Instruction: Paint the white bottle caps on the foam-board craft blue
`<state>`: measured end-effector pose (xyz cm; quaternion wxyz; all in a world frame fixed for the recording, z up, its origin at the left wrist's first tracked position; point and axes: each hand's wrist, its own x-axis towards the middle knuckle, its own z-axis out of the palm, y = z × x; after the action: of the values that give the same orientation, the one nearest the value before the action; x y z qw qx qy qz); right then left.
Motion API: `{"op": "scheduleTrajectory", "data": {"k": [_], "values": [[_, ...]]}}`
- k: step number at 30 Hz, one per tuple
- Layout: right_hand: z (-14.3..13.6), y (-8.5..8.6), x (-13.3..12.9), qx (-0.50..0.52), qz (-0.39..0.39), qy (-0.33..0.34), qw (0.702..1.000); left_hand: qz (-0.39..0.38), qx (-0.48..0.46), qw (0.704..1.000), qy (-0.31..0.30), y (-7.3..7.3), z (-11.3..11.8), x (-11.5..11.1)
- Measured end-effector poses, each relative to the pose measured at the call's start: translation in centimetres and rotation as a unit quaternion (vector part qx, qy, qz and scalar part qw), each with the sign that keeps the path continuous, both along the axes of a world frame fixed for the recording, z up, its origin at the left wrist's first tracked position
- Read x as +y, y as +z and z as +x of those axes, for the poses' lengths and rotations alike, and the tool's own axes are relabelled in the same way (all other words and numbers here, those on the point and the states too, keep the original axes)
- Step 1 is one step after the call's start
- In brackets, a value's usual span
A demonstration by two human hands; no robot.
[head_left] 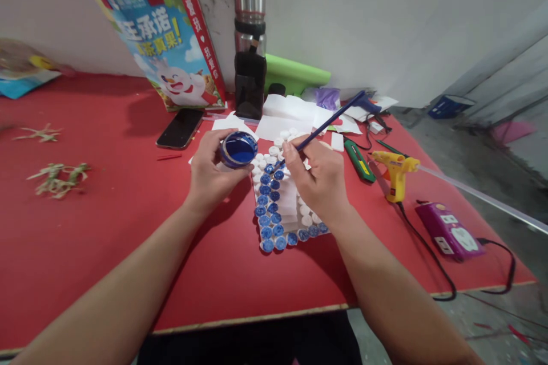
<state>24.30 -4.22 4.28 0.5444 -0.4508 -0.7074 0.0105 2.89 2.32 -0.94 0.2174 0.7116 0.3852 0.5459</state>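
Observation:
My left hand (213,170) is wrapped round a small open jar of blue paint (238,149), tilted a little above the table. In my right hand (319,174) is a dark blue paintbrush (329,121), pinched near its lower end, its tip down at the discs. Beneath both hands lies a frame-like piece made of small round discs (266,232) round a pale flat middle (287,202). Discs on its left side and along the bottom edge are blue; those at the top and right are white. My right hand hides part of the piece.
On the red table (205,291) are a phone (180,128), a tall bottle (250,57), a printed bag (171,40), a green cutter (358,161), a yellow glue gun (396,174), a purple power box (449,231) with cables, white papers (286,114) and dried plant pieces (59,178).

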Motion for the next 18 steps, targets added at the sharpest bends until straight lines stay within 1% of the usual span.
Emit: {"op": "scheduleTrajectory", "data": {"k": [3, 9, 18], "values": [[0.14, -0.01, 0.03, -0.016, 0.010, -0.009, 1.000, 0.003, -0.002, 1.000, 0.001, -0.06, 0.04, 0.02], [0.32, 0.29, -0.20, -0.034, 0.026, 0.002, 0.999, -0.001, 0.003, 1.000, 0.004, -0.05, -0.02, 0.00], [0.43, -0.36, 0.25, -0.095, 0.006, -0.010, 0.995, -0.005, 0.000, 1.000, 0.005, -0.16, -0.07, 0.09]]}}
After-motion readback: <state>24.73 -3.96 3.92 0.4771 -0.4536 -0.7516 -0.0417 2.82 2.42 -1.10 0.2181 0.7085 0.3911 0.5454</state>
